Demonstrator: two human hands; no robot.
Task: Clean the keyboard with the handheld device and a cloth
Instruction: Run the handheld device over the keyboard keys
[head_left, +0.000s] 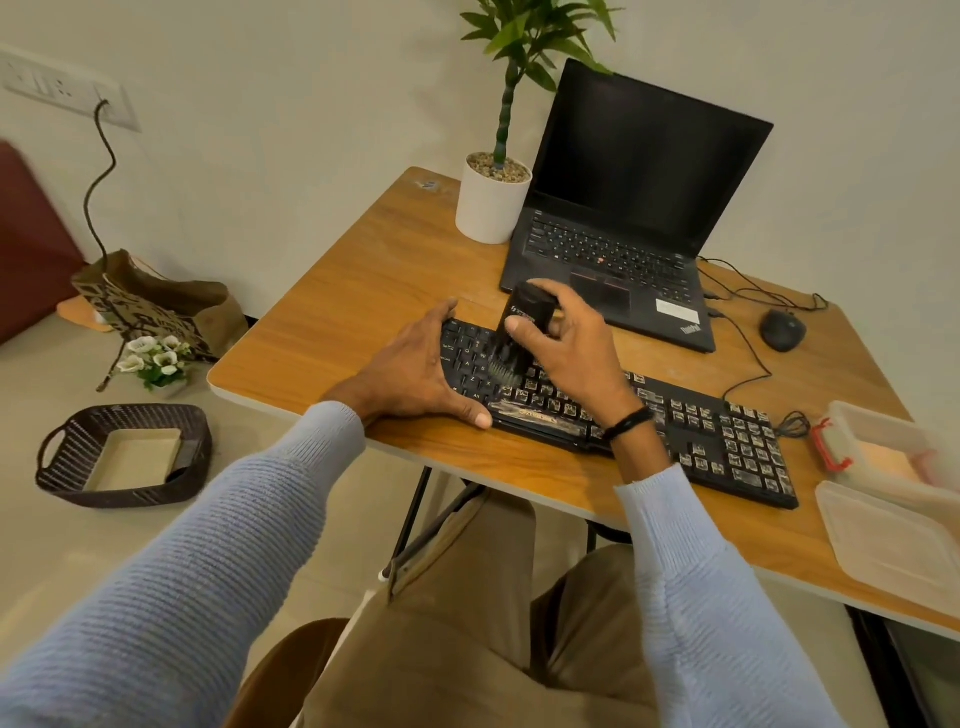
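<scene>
A black keyboard (717, 441) lies slantwise on the wooden table (363, 270), its keys dusted with pale specks. My right hand (571, 348) grips a black handheld device (524, 312) upright, with its brush end pressed on the keys at the keyboard's left part. My left hand (415, 379) lies flat over the keyboard's left end, thumb at the front edge and fingers curled over the far corner. No cloth is visible.
A black laptop (623, 218) stands open behind the keyboard, with a white potted plant (491, 202) to its left and a mouse (783, 330) to its right. Clear plastic containers (893, 493) sit at the table's right edge. A wicker basket (124, 454) and paper bag (156, 306) rest on the floor.
</scene>
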